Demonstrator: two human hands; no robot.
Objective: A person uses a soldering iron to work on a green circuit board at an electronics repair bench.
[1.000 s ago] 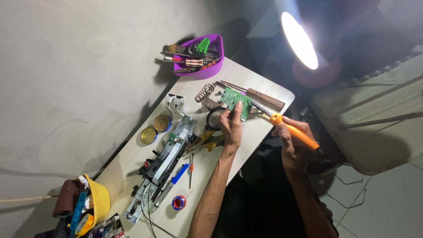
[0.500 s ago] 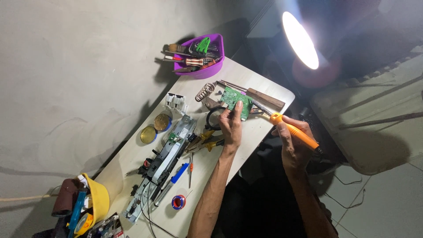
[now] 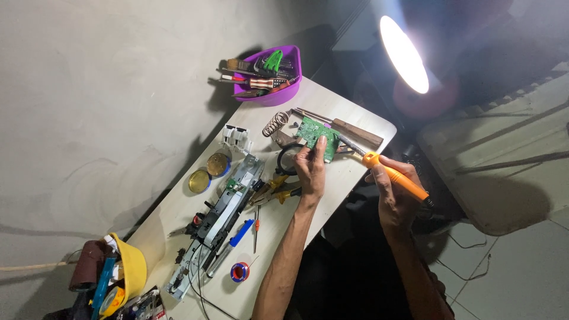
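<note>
Head view: left hand [image 3: 310, 168] pinching green circuit board [image 3: 318, 134] at its near edge, board just above the pale surface [image 3: 349, 172] near the coiled stand [image 3: 275, 124]. Right hand [image 3: 396, 198] clamped around orange soldering iron [image 3: 396, 176], tip at board's right edge. Purple tool tray [image 3: 274, 98] beyond.

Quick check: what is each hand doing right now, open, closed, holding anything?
Left hand: closed on the green circuit board.
Right hand: closed on the orange soldering iron, tip near the board.
</note>
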